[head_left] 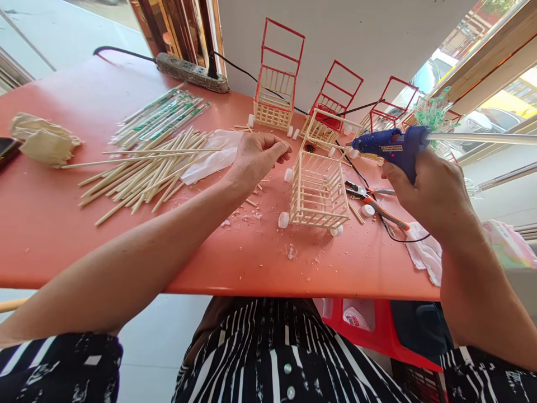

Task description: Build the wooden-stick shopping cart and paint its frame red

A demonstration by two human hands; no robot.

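Coral-red counter (235, 268) carries a wheeled stick cart (319, 193) between the curled left hand (260, 154), its hold unclear, and the right hand (436, 196), gripping a blue glue gun (384, 143) best kept steady, nozzle (349, 144) clear of the opposite hand.

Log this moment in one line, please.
left hand: curled beside wooden cart, contents unclear | right hand: holding blue glue gun | pliers: on orange table, beside cart

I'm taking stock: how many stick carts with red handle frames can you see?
3 clearly: the left cart, near the wall; the middle cart, behind the plain cart; the right cart, partly behind the glue gun. More may be hidden near the green-printed wrapping.
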